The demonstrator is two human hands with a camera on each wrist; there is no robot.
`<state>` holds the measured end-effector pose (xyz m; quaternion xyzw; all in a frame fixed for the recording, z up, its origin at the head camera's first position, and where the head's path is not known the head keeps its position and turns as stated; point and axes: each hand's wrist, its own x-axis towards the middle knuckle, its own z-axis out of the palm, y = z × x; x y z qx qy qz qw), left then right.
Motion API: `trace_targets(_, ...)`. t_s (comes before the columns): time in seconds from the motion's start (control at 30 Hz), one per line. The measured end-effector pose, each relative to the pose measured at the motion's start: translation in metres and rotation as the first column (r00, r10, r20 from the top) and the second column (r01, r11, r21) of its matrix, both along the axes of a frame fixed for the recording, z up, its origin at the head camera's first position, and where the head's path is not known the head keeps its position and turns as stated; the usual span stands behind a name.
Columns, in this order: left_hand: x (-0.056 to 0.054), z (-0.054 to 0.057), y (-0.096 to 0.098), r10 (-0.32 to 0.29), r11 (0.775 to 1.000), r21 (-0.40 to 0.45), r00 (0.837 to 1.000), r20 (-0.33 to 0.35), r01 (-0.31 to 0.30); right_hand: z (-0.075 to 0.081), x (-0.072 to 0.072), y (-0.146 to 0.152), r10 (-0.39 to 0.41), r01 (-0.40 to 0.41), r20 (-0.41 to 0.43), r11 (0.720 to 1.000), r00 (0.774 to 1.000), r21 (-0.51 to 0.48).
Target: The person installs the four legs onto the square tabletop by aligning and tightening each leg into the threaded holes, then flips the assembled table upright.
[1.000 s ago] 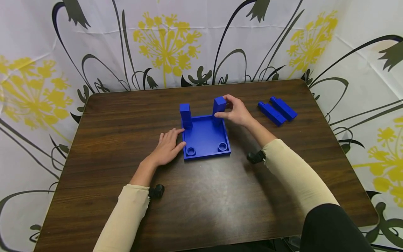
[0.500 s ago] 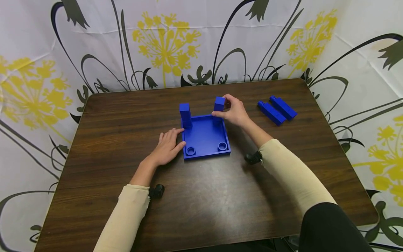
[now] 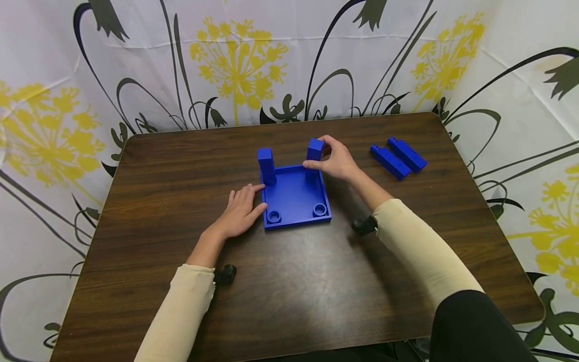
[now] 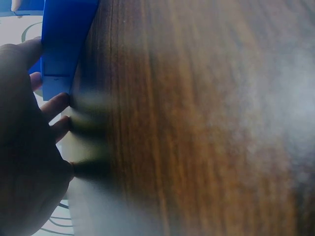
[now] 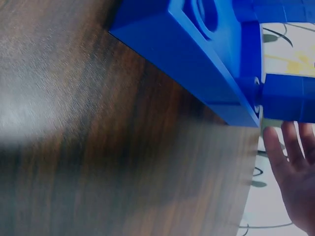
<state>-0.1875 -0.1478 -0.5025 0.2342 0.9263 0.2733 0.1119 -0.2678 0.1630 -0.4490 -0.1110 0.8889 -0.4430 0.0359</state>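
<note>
A blue square tray-like base (image 3: 296, 193) with a raised rim lies on the table, with two round sockets showing at its near corners. At its far left corner one blue square leg (image 3: 266, 163) stands upright. My right hand (image 3: 336, 161) pinches another blue leg (image 3: 315, 148) between thumb and fingers at the far right corner. In the right wrist view a small gap shows between this leg (image 5: 288, 97) and its socket (image 5: 250, 92). My left hand (image 3: 242, 210) lies with straight fingers against the base's left edge; in the left wrist view its fingertips touch the rim (image 4: 59, 64).
Two more blue legs with pegged ends (image 3: 390, 162) lie side by side at the table's back right. The brown wooden table (image 3: 163, 201) meets a flowered curtain (image 3: 149, 60) along its far edge.
My right hand and the leg it pinches have shifted slightly to the left, and the leg leans a little less. My left hand and the base stay where they were.
</note>
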Motion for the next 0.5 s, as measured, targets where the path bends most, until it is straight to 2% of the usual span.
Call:
trace_targets(0.17,0.0,-0.001,0.0,-0.001,1.0,0.002,1.0,-0.006,0.002,0.004,-0.003,0.007,0.124,-0.12,0.042,0.988,0.991,-0.093)
trace_targets(0.3,0.0,-0.001,0.0,-0.004,1.0,0.007,1.0,-0.007,0.004,0.007,-0.005,0.011,0.238,-0.215,0.083,0.952,0.968,-0.218)
trace_targets(0.4,0.0,-0.001,0.001,-0.005,1.0,0.008,1.0,-0.007,0.005,0.006,-0.007,0.013,0.296,-0.259,0.107,0.927,0.949,-0.273)
trace_targets(0.5,0.0,-0.001,0.001,-0.004,1.0,0.008,1.0,-0.008,0.004,0.004,-0.009,0.014,0.322,-0.278,0.116,0.917,0.94,-0.287)
